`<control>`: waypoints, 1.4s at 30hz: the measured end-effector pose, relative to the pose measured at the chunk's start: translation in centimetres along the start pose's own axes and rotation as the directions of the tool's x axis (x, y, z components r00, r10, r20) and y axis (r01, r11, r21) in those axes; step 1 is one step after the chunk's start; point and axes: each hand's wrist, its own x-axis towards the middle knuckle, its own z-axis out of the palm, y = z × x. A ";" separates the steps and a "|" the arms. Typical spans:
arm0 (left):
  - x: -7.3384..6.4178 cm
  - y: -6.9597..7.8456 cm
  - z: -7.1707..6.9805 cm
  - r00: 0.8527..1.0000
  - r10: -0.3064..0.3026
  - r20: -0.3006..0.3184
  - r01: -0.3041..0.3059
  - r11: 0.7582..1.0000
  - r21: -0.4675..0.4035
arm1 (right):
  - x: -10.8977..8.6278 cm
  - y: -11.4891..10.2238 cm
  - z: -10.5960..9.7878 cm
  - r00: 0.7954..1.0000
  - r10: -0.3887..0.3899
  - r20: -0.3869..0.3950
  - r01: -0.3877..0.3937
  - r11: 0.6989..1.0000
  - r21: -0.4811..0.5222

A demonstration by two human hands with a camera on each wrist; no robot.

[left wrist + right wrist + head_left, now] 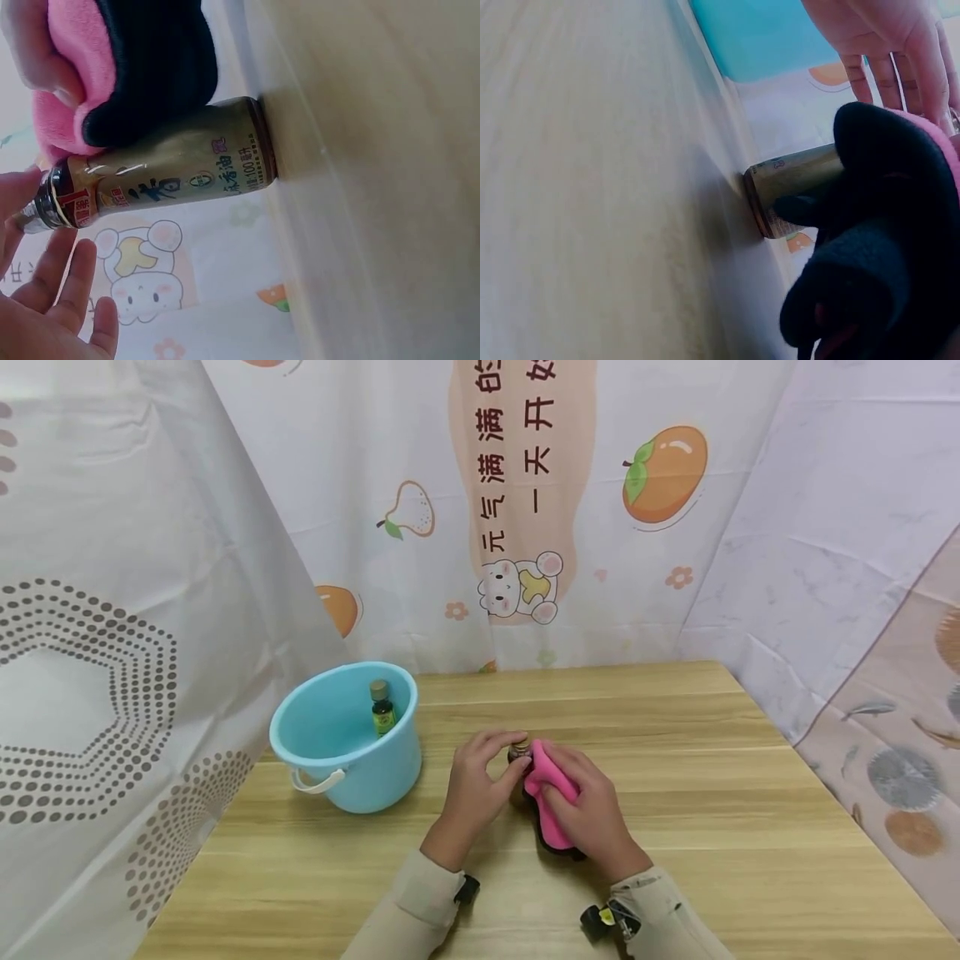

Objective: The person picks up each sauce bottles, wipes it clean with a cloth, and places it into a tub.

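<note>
A small sesame oil bottle [180, 165] with a gold-brown label stands upright on the wooden table. At its capped top, my left hand [474, 787] pinches it between thumb and index finger, the other fingers spread loosely in the left wrist view. My right hand [597, 810] grips a cloth [553, 793], pink on one side and black on the other, and holds it against the bottle's side. Part of the cloth hangs down toward the tabletop. In the right wrist view the cloth's dark side [877, 240] hides the bottle's upper part.
On the left of the table [712, 793] stands a light blue bucket [382, 777] with a white handle [318, 783]. Another small dark bottle [382, 714] with a tan cap leans inside it. A printed curtain [420, 568] hangs behind the table.
</note>
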 end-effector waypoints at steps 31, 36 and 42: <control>0.2 0.3 -0.6 0.997 -0.025 0.074 0.026 1.000 -0.009 | -0.2 0.5 0.3 1.000 0.020 0.002 -0.020 0.999 -0.043; 0.3 0.5 -0.6 0.998 -0.002 0.058 0.003 1.000 -0.016 | -0.1 0.2 0.2 0.999 -0.022 -0.034 0.022 1.000 0.005; 0.3 0.4 -0.7 1.000 -0.016 0.027 0.016 1.000 0.003 | 0.0 0.2 0.4 1.000 0.006 0.003 -0.006 1.000 0.002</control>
